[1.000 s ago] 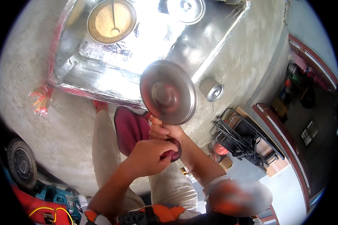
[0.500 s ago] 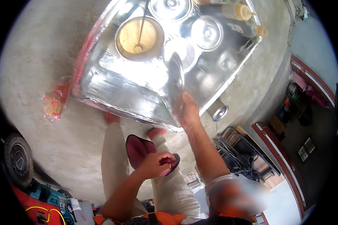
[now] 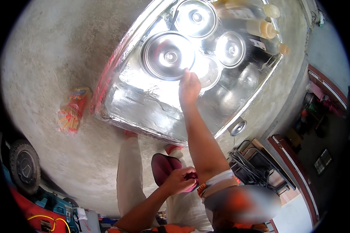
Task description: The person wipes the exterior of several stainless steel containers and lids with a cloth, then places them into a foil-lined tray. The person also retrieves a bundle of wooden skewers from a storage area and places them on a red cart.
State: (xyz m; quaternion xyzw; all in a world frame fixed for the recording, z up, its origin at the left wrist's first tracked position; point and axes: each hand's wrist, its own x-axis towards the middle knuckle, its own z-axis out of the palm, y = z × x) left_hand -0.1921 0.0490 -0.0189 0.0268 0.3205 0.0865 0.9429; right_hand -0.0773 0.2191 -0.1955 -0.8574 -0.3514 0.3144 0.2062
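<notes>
A shiny round pot lid (image 3: 155, 58) lies over the pot at the table's left, and the pot's contents are hidden. My right hand (image 3: 189, 87) reaches across the foil-covered table (image 3: 140, 101) and pinches the lid's near right rim. The dark handle of a stirring tool (image 3: 175, 19) sticks out behind the lid. Low down by my legs, my left hand (image 3: 178, 181) is closed on a maroon cloth piece with a black edge (image 3: 165, 167); its exact kind is unclear.
Around the lid stand other lidded metal pots (image 3: 196, 17), (image 3: 231, 49) and a round pale container (image 3: 209, 73). Bottles (image 3: 262, 29) line the far right edge. A bag of sticks (image 3: 72, 110) lies on the floor at left; folded chairs (image 3: 256, 167) lean at right.
My right hand has moved up and slightly left, bringing the lid from a tilted position down over the open pot. My left hand keeps the maroon cloth piece. The view has shifted.
</notes>
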